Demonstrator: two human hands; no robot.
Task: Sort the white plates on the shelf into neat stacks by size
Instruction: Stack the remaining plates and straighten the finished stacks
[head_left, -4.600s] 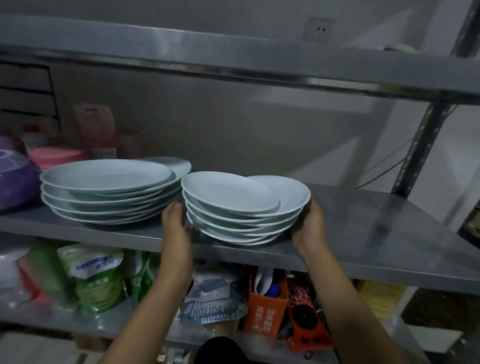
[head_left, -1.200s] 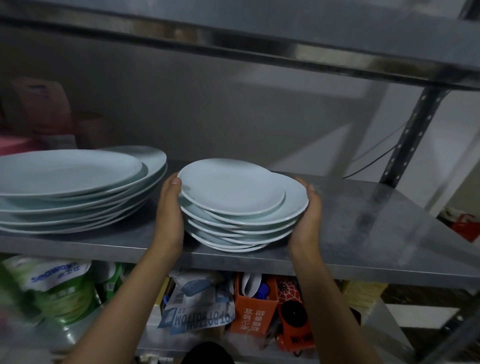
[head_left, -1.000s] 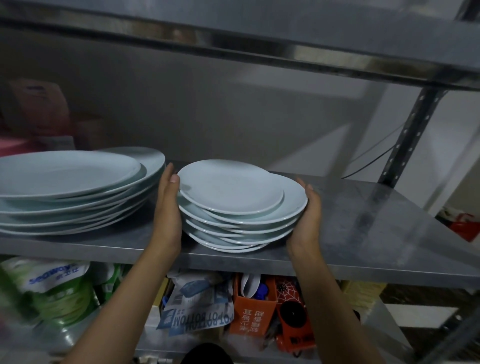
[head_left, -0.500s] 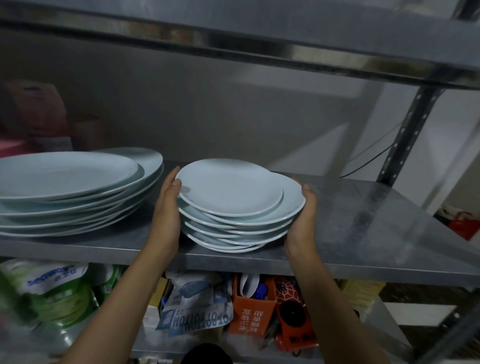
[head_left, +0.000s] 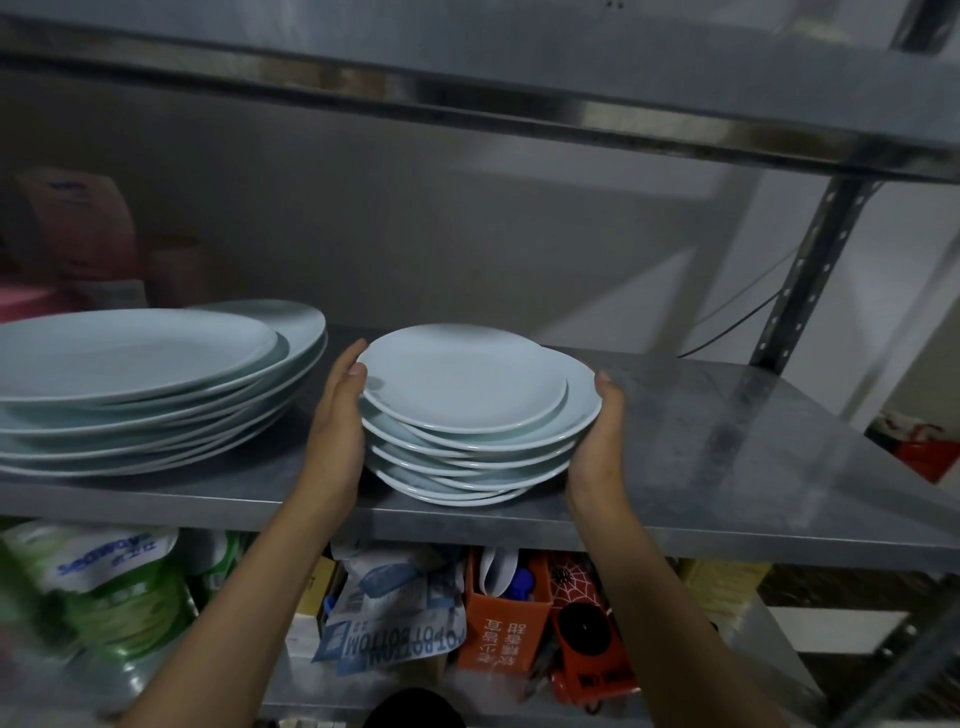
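Fingers of your left hand (head_left: 336, 426) lie straight and together, flat against the left side of the stack of small white plates (head_left: 475, 410), fingertips reaching up to the top plate's rim. Your right hand (head_left: 597, 441) mirrors this on the stack's right side: fingers extended, palm pressed to the plate edges, one fingertip showing just above the rim of the second plate. Neither hand curls round anything; the stack sits squeezed between both palms. Stack rests on the steel middle shelf (head_left: 727, 467), near its front edge. Its plates are not aligned: the top one sits offset to the left, lower ones jut right. Just beside your left hand, to the left, lies the stack of large white plates (head_left: 150, 384), also uneven, apart from the small stack. Below the shelf you see a green refill pouch (head_left: 114, 587), an orange box (head_left: 504, 618) and a printed bag (head_left: 395, 623).
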